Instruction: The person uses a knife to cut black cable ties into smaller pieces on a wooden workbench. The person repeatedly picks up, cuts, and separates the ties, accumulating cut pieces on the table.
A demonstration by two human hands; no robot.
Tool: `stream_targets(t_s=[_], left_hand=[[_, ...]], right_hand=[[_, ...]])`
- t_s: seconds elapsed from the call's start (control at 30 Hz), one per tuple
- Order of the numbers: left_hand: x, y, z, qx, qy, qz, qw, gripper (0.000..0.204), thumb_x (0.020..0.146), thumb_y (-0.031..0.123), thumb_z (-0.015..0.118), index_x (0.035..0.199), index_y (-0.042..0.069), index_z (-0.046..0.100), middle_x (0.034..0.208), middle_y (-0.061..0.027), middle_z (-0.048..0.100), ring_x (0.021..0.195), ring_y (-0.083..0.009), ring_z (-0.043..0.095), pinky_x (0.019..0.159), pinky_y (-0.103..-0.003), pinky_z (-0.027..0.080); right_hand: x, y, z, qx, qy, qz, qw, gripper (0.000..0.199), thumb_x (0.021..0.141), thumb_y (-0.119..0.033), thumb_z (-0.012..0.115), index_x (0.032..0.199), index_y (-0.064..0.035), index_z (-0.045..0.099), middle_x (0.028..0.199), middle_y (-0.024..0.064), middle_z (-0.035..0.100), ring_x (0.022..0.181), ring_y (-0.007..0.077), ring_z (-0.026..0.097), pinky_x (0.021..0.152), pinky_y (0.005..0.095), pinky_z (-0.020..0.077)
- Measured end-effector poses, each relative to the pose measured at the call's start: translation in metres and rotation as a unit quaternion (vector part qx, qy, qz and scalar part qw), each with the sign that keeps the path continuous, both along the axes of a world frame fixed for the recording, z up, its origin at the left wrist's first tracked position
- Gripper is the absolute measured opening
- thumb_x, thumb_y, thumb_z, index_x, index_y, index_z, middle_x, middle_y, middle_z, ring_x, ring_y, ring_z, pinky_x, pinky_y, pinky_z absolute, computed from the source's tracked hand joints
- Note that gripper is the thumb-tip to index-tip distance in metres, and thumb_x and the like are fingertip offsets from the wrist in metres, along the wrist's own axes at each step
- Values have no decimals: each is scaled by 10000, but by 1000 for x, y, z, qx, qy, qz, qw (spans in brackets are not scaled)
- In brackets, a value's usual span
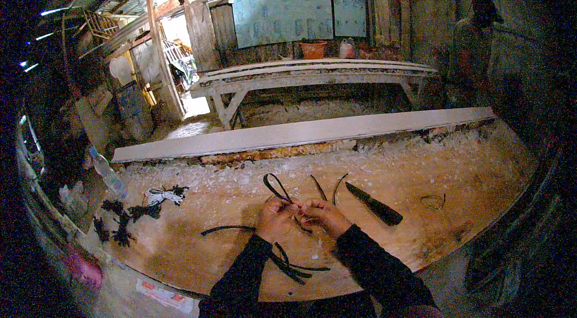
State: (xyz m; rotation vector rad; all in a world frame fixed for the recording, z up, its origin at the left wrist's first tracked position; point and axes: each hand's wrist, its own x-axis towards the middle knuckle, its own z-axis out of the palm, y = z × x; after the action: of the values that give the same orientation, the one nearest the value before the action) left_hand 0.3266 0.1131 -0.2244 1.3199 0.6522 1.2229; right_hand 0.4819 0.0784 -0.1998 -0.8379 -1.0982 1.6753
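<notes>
My left hand (pixel 275 219) and my right hand (pixel 325 217) meet over the middle of the wooden worktop (pixel 198 195). Their fingers pinch a thin black strip (pixel 274 181), which bends into a loop standing above the left hand. One short end pokes out below the fingertips. Loose black strips (pixel 291 269) lie crossed beside my left forearm, and another strip (pixel 225 230) sticks out left of that hand. Beyond my right hand rest two short dark strips (pixel 340 187). A knife with a dark blade and handle (pixel 375 204) lies to the right of them.
Black cord bundles (pixel 123 219) and a white cord bundle (pixel 165 195) lie at the left, near a clear plastic bottle (pixel 107 172). A long pale board (pixel 300 130) runs along the far edge. Behind stands a bench (pixel 324 75); a person (pixel 475 48) is at the far right.
</notes>
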Motion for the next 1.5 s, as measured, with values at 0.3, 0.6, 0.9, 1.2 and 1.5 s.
stream_targets(t_s=[0.3, 0.6, 0.9, 1.2, 1.5], left_hand=[[-2, -1, 1, 14, 18, 21, 1000, 85, 721, 113, 589, 725, 32, 564, 668, -25, 566, 567, -92, 504, 516, -212, 407], [1, -5, 14, 75, 51, -24, 996, 77, 715, 67, 584, 754, 18, 538, 671, -33, 558, 567, -99, 507, 510, -204, 409], [3, -10, 19, 36, 43, -27, 998, 143, 710, 38, 582, 815, 12, 489, 729, -51, 556, 623, -109, 530, 516, -216, 437], [1, -6, 16, 11, 1, -6, 1000, 160, 706, 39, 585, 804, 48, 459, 701, -38, 550, 627, -119, 542, 494, -220, 442], [0, -11, 23, -13, 19, -20, 1000, 150, 704, 28, 578, 808, 43, 471, 707, -46, 557, 640, -122, 547, 492, -221, 447]], right_hand=[[0, 3, -6, -30, 62, 21, 997, 82, 760, -149, 528, 763, -69, 506, 763, 32, 549, 611, 104, 505, 574, 215, 417], [-2, 0, -4, -16, 86, -35, 996, 83, 754, -134, 541, 777, -59, 514, 819, 52, 573, 637, 112, 515, 599, 219, 424], [2, 4, -10, 57, 44, -76, 995, 89, 713, -80, 585, 765, -37, 527, 756, 43, 573, 689, 120, 541, 630, 229, 434], [1, 0, 0, 81, 0, -79, 994, 135, 700, -80, 601, 813, -16, 565, 779, 49, 586, 707, 122, 546, 675, 245, 435], [-1, -2, 3, 99, -42, -102, 989, 145, 691, -94, 613, 808, -14, 582, 762, 42, 592, 690, 111, 546, 667, 236, 427]])
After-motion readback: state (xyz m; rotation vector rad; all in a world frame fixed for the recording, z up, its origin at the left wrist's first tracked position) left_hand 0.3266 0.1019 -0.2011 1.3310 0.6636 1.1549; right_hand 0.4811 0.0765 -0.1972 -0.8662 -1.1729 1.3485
